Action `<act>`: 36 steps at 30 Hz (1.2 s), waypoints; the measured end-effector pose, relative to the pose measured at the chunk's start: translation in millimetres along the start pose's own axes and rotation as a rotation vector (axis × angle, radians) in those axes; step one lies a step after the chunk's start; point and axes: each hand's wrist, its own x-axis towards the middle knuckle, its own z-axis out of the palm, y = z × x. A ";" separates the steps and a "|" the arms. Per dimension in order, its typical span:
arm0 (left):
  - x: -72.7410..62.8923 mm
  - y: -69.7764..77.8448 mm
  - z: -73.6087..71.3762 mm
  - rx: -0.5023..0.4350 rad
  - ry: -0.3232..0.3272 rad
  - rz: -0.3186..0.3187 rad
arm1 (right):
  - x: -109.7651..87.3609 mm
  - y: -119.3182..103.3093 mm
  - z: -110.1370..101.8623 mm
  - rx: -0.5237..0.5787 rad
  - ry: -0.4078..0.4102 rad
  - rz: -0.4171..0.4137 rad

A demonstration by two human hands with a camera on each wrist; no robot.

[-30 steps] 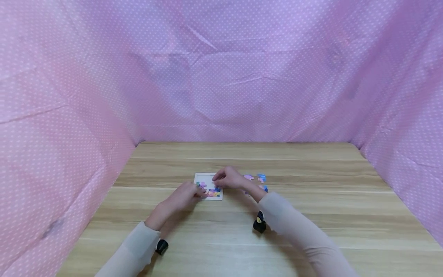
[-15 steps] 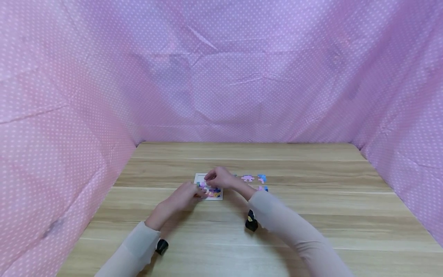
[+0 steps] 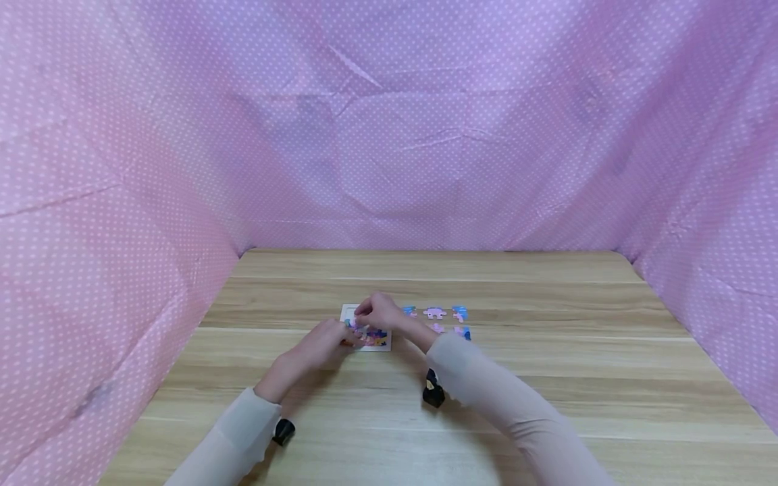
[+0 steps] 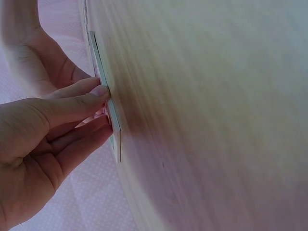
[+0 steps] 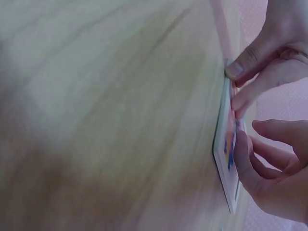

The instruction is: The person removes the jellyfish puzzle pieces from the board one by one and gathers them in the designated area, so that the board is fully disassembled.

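Observation:
A jigsaw puzzle board (image 3: pixel 346 310) with a white border lies on the table, colourful pieces (image 3: pixel 377 339) in its near part. My left hand (image 3: pixel 325 339) holds the board's near left edge. In the right wrist view its thumb (image 5: pixel 234 70) presses the rim while a fingertip rests on the picture. My right hand (image 3: pixel 383 314) reaches over the board from the right. Its curled thumb and fingers (image 5: pixel 244 154) are right at the pieces in the right wrist view. I cannot tell whether a piece is between them.
Several loose puzzle pieces lie right of the board, among them a pink one (image 3: pixel 434 313), a blue-and-pink one (image 3: pixel 460 313) and a dark blue-edged one (image 3: pixel 463 333). Pink dotted cloth (image 3: pixel 389 169) hangs around the wooden table (image 3: pixel 547 290).
My right hand has moved left across the board, uncovering more loose pieces on the right. My left hand has stayed at the board's near left edge.

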 end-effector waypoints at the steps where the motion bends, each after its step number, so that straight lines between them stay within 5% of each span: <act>1: 0.1 -0.1 0.0 0.003 -0.002 -0.001 | 0.0 -0.2 0.9 -0.007 0.001 -0.003; 19: 0.2 0.7 1.2 -0.003 0.026 0.035 | 1.5 3.9 9.7 -0.005 0.043 -0.011; 36: 2.1 5.1 -0.3 0.053 0.034 0.032 | 1.6 4.5 5.9 -0.023 -0.009 -0.028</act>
